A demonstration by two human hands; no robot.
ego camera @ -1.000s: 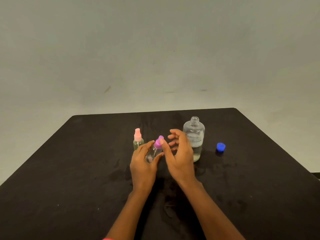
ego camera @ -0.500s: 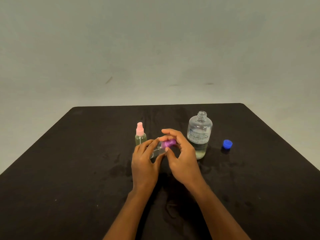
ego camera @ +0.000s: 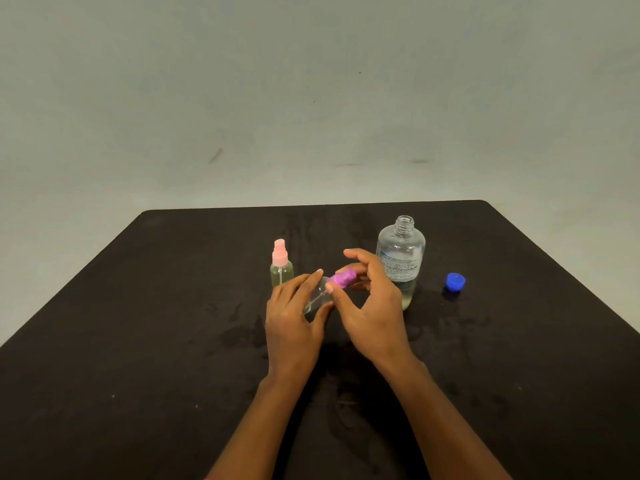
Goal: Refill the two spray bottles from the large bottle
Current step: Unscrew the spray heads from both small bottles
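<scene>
A small clear spray bottle [ego camera: 320, 295] with a purple spray top [ego camera: 341, 278] is tilted to the right just above the black table [ego camera: 138, 341]. My left hand [ego camera: 294, 317] grips its clear body. My right hand [ego camera: 372, 306] pinches the purple top between thumb and fingers. A second spray bottle [ego camera: 281, 268] with a pink top stands upright behind my left hand, holding pale liquid. The large clear bottle [ego camera: 401, 254] stands uncapped behind my right hand, with liquid low in it.
A blue cap [ego camera: 455, 282] lies on the table to the right of the large bottle. The table's far edge runs just behind the bottles, with a plain grey wall beyond it.
The purple-topped bottle has gone from upright to tilted right. My right hand, open beside it a second ago, has closed on the purple top.
</scene>
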